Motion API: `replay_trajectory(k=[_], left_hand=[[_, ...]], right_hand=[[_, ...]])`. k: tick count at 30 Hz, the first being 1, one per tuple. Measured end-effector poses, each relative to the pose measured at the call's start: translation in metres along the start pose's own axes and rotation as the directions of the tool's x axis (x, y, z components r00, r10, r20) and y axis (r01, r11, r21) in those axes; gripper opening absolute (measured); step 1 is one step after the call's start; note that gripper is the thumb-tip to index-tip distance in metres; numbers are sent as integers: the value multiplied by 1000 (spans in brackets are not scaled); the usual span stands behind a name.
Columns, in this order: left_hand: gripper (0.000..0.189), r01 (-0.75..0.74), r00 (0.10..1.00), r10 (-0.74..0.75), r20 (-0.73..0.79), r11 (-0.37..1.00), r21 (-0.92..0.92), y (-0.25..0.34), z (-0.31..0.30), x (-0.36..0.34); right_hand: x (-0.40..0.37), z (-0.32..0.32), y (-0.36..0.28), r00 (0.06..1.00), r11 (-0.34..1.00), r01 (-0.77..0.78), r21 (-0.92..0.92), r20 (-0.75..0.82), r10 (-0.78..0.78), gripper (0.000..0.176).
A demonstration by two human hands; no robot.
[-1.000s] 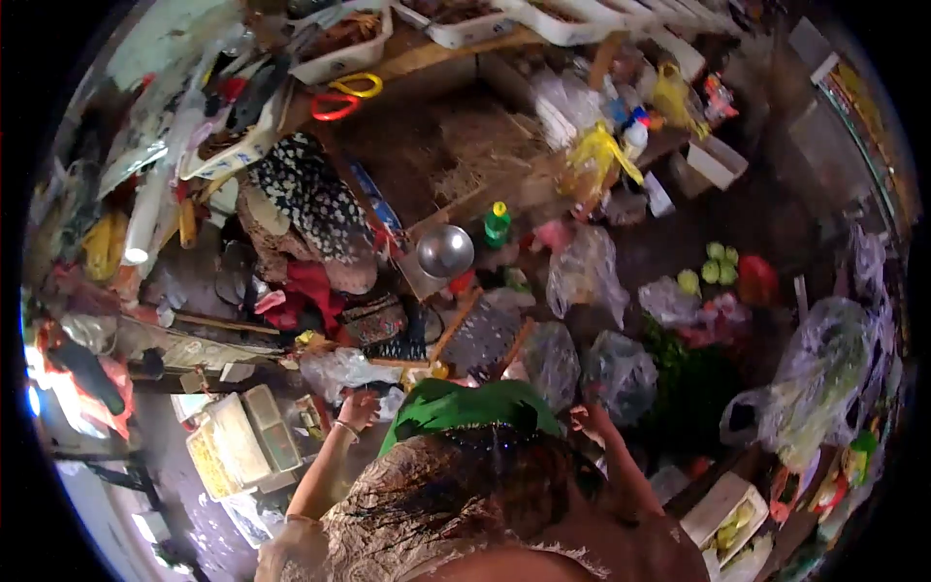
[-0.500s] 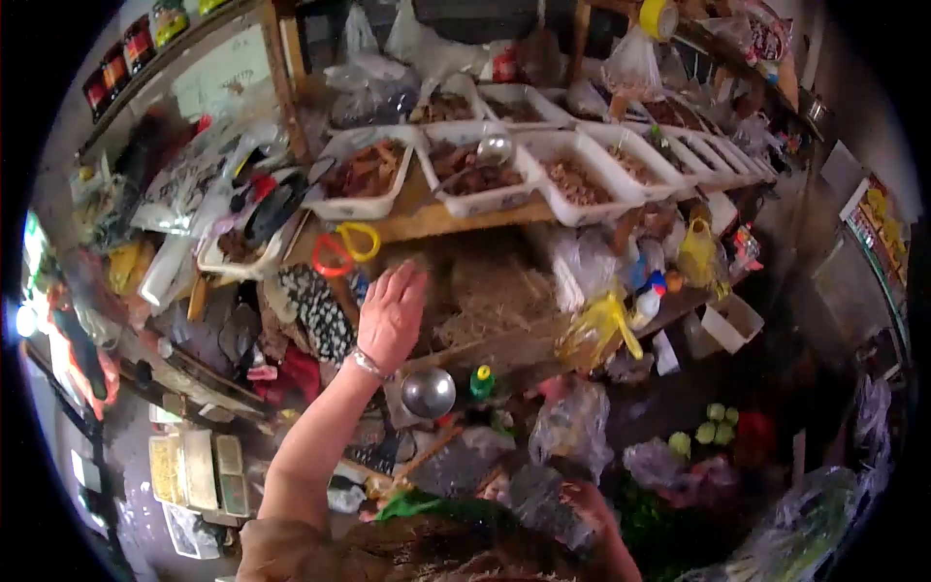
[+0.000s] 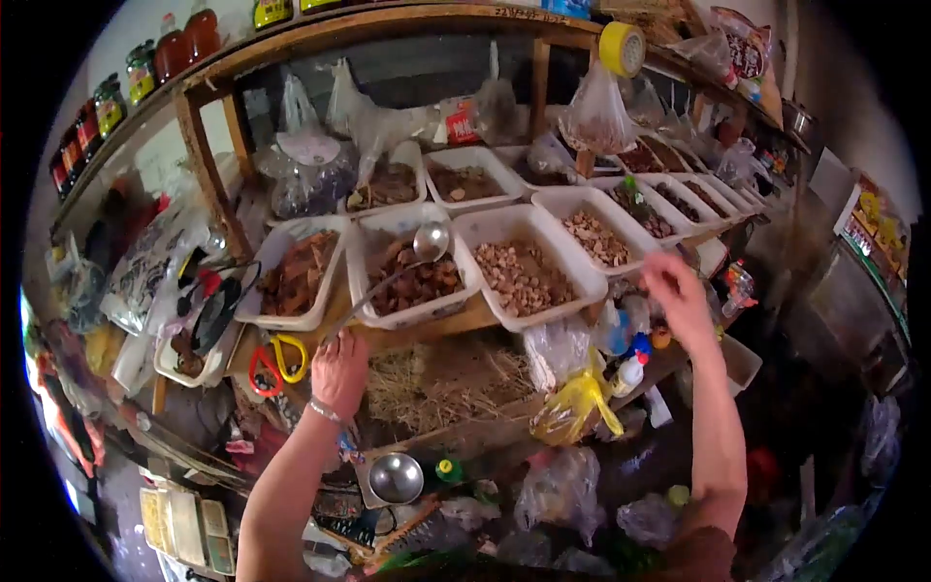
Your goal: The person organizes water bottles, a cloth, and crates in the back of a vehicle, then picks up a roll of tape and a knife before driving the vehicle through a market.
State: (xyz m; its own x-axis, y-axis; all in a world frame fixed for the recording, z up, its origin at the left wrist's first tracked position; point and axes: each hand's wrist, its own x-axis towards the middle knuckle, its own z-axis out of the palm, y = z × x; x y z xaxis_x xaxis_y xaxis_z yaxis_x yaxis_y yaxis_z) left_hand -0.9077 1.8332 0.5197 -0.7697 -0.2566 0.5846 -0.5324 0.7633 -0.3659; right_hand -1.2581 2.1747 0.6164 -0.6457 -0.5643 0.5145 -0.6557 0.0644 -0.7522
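Note:
My left hand (image 3: 339,371) is raised to the front edge of the wooden counter and closes on the end of a long metal ladle (image 3: 428,242). The ladle's bowl rests over a white tray of dark brown pieces (image 3: 361,254). My right hand (image 3: 679,296) reaches out to the right, beside the corner of a white tray of pale nuts (image 3: 582,267) and above small bottles (image 3: 632,369). Its fingers are loosely bent and I see nothing in it.
More white trays (image 3: 465,155) of dried goods fill the counter. Red and yellow scissors (image 3: 272,364) hang left of my left hand. Below lie straw (image 3: 436,388), a yellow bag (image 3: 580,403), a steel bowl (image 3: 395,477) and plastic bags. Jars (image 3: 184,34) line the top shelf.
My view has tilted up from the floor clutter to the counter trays. My left hand rose to the ladle handle, and my right hand came up to the right of the trays.

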Motion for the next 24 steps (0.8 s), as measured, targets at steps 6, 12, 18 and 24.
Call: replay_trajectory(k=[6,12,18,24], left_hand=[[35,-57,998,58,24,998,-12,-3,-12,5],[39,-17,995,21,102,999,-40,-3,-16,6],[44,-69,991,78,108,994,-82,-3,-20,7],[36,-90,996,91,19,995,-49,-4,-5,2]], right_hand=[[161,14,-4,984,982,101,160,-162,-75,42],[283,13,-45,971,985,159,66,-192,-144,48],[361,0,-46,990,981,44,191,-139,-18,39],[412,-4,-14,987,893,152,424,-111,-115,38]])
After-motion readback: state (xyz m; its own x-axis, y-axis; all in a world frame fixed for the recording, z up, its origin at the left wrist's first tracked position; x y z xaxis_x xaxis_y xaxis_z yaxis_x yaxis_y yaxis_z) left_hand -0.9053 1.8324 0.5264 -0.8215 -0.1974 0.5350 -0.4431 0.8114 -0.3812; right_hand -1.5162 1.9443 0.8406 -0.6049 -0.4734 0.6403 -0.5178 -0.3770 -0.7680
